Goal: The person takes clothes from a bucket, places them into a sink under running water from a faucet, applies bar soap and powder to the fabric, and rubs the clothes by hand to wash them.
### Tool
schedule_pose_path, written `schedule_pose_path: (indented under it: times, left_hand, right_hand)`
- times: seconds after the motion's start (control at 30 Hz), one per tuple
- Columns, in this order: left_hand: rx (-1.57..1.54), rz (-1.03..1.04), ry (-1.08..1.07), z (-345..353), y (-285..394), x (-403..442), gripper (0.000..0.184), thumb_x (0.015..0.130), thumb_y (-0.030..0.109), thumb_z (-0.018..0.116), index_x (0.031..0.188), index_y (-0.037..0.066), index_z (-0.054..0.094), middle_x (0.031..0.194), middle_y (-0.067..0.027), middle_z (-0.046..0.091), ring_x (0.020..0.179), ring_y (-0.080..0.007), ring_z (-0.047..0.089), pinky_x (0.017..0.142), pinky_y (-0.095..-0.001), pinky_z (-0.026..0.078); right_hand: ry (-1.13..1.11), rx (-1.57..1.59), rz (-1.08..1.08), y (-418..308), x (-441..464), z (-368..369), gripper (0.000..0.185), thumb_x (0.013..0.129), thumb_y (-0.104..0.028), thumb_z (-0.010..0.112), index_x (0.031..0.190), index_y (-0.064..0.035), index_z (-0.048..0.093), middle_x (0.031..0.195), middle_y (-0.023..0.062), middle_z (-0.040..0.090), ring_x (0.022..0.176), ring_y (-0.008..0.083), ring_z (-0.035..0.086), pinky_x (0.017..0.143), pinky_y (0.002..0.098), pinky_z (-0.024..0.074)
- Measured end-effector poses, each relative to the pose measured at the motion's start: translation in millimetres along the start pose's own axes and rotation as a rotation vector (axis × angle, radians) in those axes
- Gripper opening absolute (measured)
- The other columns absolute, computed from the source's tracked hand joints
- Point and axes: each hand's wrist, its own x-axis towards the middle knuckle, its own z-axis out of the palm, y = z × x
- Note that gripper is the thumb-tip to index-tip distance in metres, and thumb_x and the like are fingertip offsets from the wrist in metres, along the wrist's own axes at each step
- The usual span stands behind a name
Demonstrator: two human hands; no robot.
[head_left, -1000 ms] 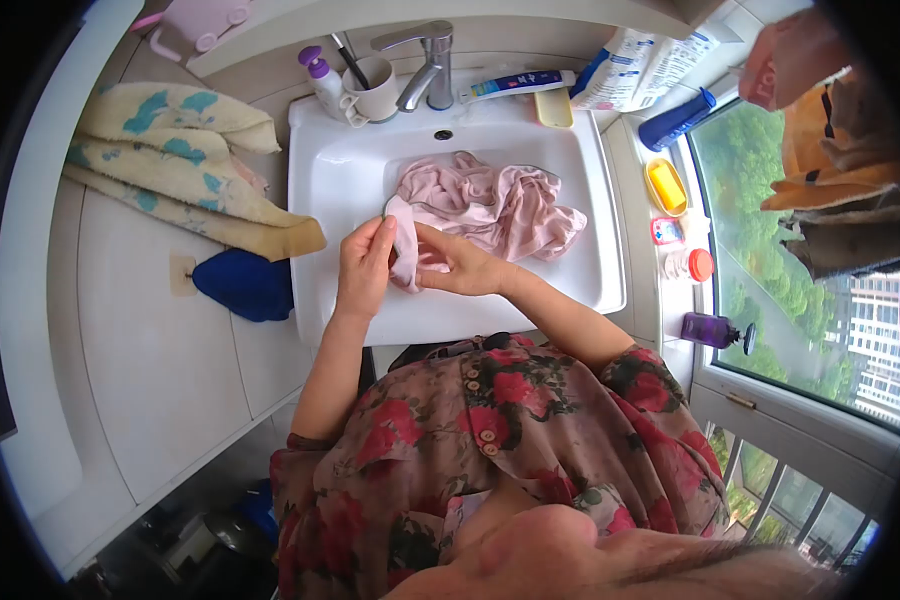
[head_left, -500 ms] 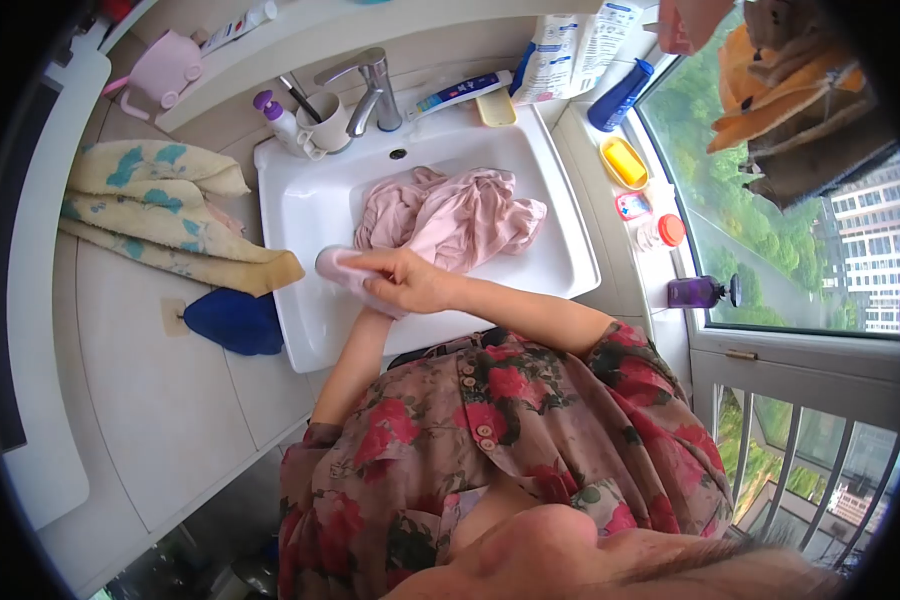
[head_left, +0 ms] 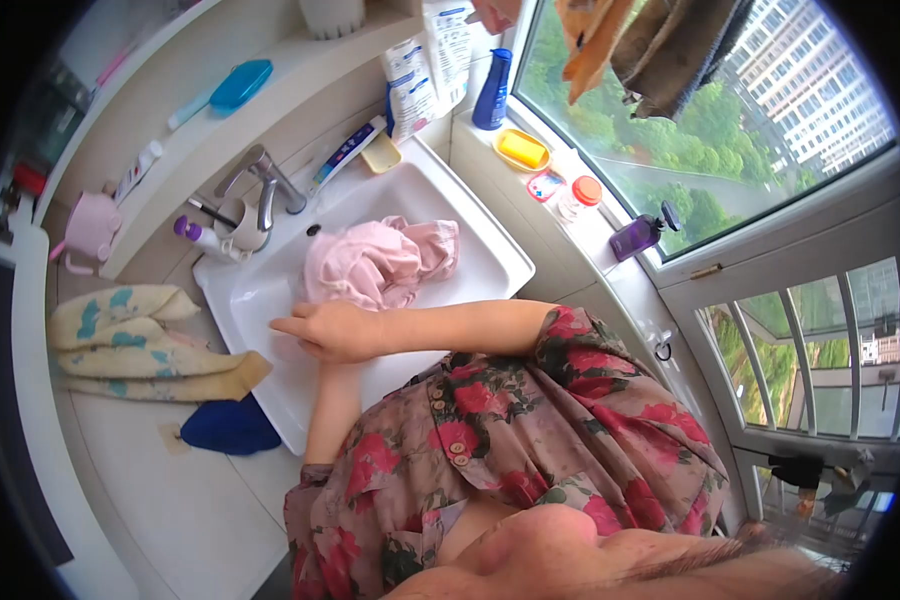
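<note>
A bunched pink garment lies wet-looking in the white sink. My right hand is over the near left part of the sink, its fingers curled and blurred. A pale pink bit of cloth shows faintly under these fingers. My left forearm reaches in over the front rim. Its hand is hidden beneath my right hand, so its fingers do not show.
The tap stands behind the sink, beside a white cup and a purple-capped bottle. A patterned towel and blue cloth lie left. Toiletries, including a purple bottle, line the window sill.
The view has turned, so the sink appears tilted. My right hand is now lower over my left hand, and the pink cloth between them is mostly hidden. The garment looks more bunched.
</note>
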Motion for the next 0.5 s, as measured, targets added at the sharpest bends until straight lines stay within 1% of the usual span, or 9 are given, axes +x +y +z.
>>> schedule_pose_path:
  times: [0.13,0.17,0.2,0.23,0.27,0.3,0.33,0.37,0.5]
  left_hand:
    - [-0.109,-0.116,0.016,-1.6,-36.7,15.9,0.035,0.096,0.032,0.044,0.119,0.005,0.045,0.110,-0.0094,0.055,0.102,-0.0190,0.051,0.089,-0.0304,0.041]
    - [-0.128,-0.140,0.018,-1.8,-43.6,20.3,0.035,0.096,0.031,0.043,0.120,0.005,0.045,0.110,-0.0094,0.055,0.103,-0.0190,0.050,0.090,-0.0304,0.041]
    - [-0.137,-0.156,0.011,-0.4,-49.1,25.2,0.035,0.096,0.031,0.043,0.120,0.005,0.044,0.111,-0.0095,0.054,0.104,-0.0190,0.050,0.091,-0.0304,0.041]
    - [-0.151,-0.176,0.005,3.8,-53.9,31.5,0.036,0.096,0.031,0.043,0.121,0.006,0.044,0.111,-0.0095,0.054,0.105,-0.0190,0.049,0.091,-0.0304,0.040]
    - [-0.162,-0.194,0.001,6.7,-58.8,37.1,0.036,0.096,0.031,0.043,0.121,0.006,0.043,0.112,-0.0095,0.054,0.106,-0.0191,0.049,0.092,-0.0304,0.040]
    - [-0.176,-0.215,-0.003,9.0,-64.8,44.9,0.036,0.096,0.031,0.043,0.122,0.006,0.043,0.112,-0.0096,0.054,0.107,-0.0191,0.049,0.093,-0.0304,0.040]
    - [-0.188,-0.238,-0.001,11.3,-71.1,53.1,0.036,0.096,0.031,0.042,0.122,0.006,0.043,0.112,-0.0096,0.054,0.108,-0.0191,0.048,0.093,-0.0304,0.039]
    - [-0.208,-0.272,-0.003,13.8,-78.8,61.3,0.037,0.096,0.031,0.042,0.123,0.006,0.042,0.113,-0.0097,0.054,0.109,-0.0191,0.048,0.094,-0.0304,0.039]
    - [-0.312,-0.463,-0.016,23.2,-112.7,92.2,0.038,0.096,0.031,0.042,0.125,0.006,0.041,0.114,-0.0099,0.053,0.112,-0.0192,0.046,0.097,-0.0305,0.037]
  right_hand:
    - [0.110,-0.170,-0.042,44.8,-30.7,-33.6,0.037,0.075,-0.014,0.062,0.111,-0.0087,0.059,0.101,0.0130,0.056,0.085,0.0320,0.062,0.068,0.0421,0.0509]
    - [0.230,-0.181,-0.042,72.4,-39.6,-41.1,0.037,0.073,-0.014,0.062,0.110,-0.0090,0.059,0.103,0.0119,0.056,0.086,0.0323,0.061,0.069,0.0420,0.0508]
    - [0.234,-0.097,0.126,84.6,-49.5,-66.0,0.031,0.075,-0.014,0.063,0.105,-0.0076,0.062,0.101,0.0118,0.059,0.088,0.0318,0.061,0.070,0.0417,0.0509]
    - [0.379,-0.212,0.125,110.9,-59.7,-83.2,0.028,0.079,-0.010,0.063,0.107,-0.0053,0.062,0.098,0.0131,0.062,0.079,0.0270,0.065,0.069,0.0342,0.0532]
    - [0.548,0.003,0.270,140.0,-72.4,-95.7,0.021,0.080,-0.006,0.062,0.100,-0.0045,0.065,0.090,0.0125,0.064,0.073,0.0242,0.065,0.067,0.0325,0.0528]
    - [0.610,-0.021,0.439,164.9,-84.1,-116.0,0.017,0.081,-0.006,0.061,0.096,-0.0034,0.066,0.087,0.0120,0.065,0.072,0.0235,0.065,0.066,0.0312,0.0526]
    - [0.755,0.014,0.475,199.2,-99.3,-130.0,0.015,0.077,-0.009,0.059,0.090,-0.0052,0.067,0.086,0.0167,0.064,0.078,0.0312,0.064,0.069,0.0418,0.0496]
    - [0.760,-0.246,0.553,227.4,-113.2,-146.2,0.016,0.081,-0.005,0.060,0.095,-0.0034,0.067,0.087,0.0167,0.065,0.071,0.0249,0.065,0.066,0.0329,0.0526]
    - [0.781,-0.524,0.773,329.0,-153.6,-190.5,0.020,0.081,-0.009,0.057,0.098,-0.0019,0.064,0.091,0.0172,0.063,0.083,0.0322,0.063,0.075,0.0423,0.0509]
